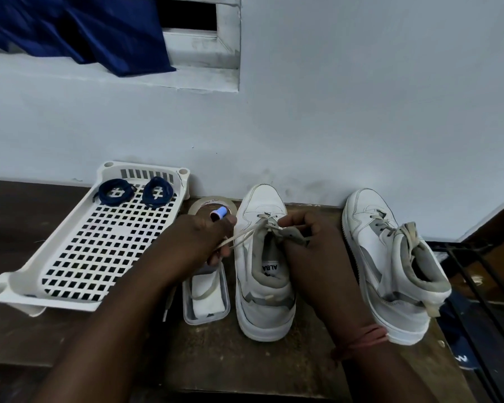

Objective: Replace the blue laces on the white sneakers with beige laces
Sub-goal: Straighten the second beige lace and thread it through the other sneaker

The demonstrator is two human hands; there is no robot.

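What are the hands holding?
Both hold the beige lace: left hand pinches its loose end, right hand pinches it at the sneaker eyelets.

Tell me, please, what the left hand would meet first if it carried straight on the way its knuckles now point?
Probably the small blue-capped spool just beyond the left hand, sitting on the tape roll, with the wall behind. Depth is unclear from this one view.

Tape roll (200, 205) partly hidden — blue cloth (70, 27) cut off

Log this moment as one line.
left hand: pinching beige lace | right hand: gripping sneaker tongue | blue laces: in tray
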